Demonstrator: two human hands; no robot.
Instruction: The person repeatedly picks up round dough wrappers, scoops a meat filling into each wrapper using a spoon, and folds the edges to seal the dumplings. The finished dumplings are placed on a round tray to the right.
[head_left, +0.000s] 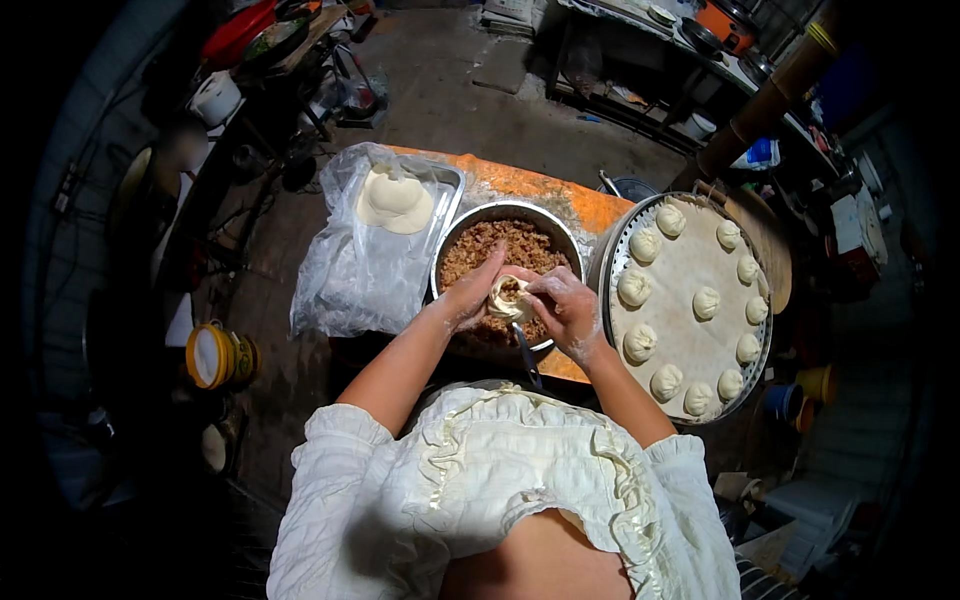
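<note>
A partly pleated dough bun (511, 300) with brown filling showing in its open top rests in my left hand (475, 289). My right hand (566, 306), dusted with flour, pinches the bun's edge between thumb and fingers. Both hands are over a round metal pot (440, 255) of crumbly brown filling (491, 236). A dark utensil handle (527, 356) leans out over the pot's near rim. To the left, several flat dough wrappers (395, 201) lie on a metal tray (454, 184) partly covered by clear plastic film (360, 277).
At right, a round steamer tray (682, 277) lined with cloth carries several pleated buns (640, 343). These stand on an orange-topped table (517, 180). A yellow bucket (217, 356) is on the floor at left; a bamboo pole (757, 105) rises behind the steamer. Cluttered benches line the back.
</note>
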